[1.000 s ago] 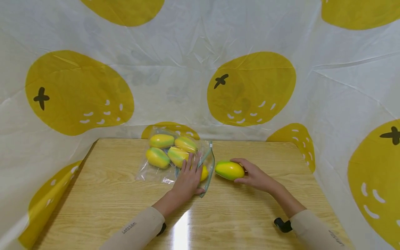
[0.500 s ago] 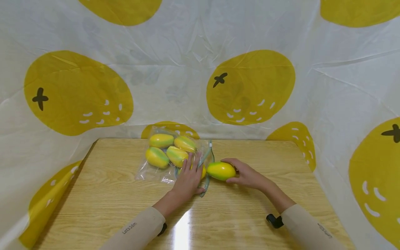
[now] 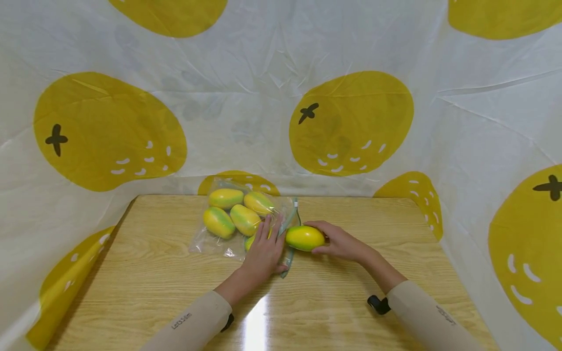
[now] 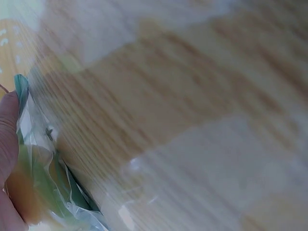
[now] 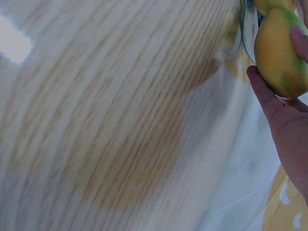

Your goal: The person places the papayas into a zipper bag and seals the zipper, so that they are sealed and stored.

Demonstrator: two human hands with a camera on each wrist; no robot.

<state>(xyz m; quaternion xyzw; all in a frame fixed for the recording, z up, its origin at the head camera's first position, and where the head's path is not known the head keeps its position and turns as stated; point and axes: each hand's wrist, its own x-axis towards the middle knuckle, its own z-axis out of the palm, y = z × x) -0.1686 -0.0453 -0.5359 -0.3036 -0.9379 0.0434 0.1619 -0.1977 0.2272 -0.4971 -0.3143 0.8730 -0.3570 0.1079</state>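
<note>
In the head view my right hand (image 3: pixel 340 241) holds a yellow-green mango (image 3: pixel 305 238) from its right end, thumb and fingers on either side. The mango's left end lies at the mouth of a clear zip bag (image 3: pixel 197 243) with a green strip (image 3: pixel 286 265). Several similar mangoes (image 3: pixel 218 223) lie inside the bag; one is partly hidden under my left hand (image 3: pixel 262 253). My left hand rests on the bag near its mouth with fingers extended. The right wrist view shows the held mango (image 5: pixel 280 53) close to another mango (image 5: pixel 274 5).
The bag lies on a wood-grain table (image 3: pixel 145 287). A white cloth (image 3: pixel 237 122) printed with big yellow fruits hangs behind the table and along both sides. A bright reflection (image 3: pixel 255 321) shows on the near tabletop.
My right hand has moved left with the mango, from beside the bag to its mouth. The mangoes near my left hand have shifted slightly left; my left hand has stayed in place.
</note>
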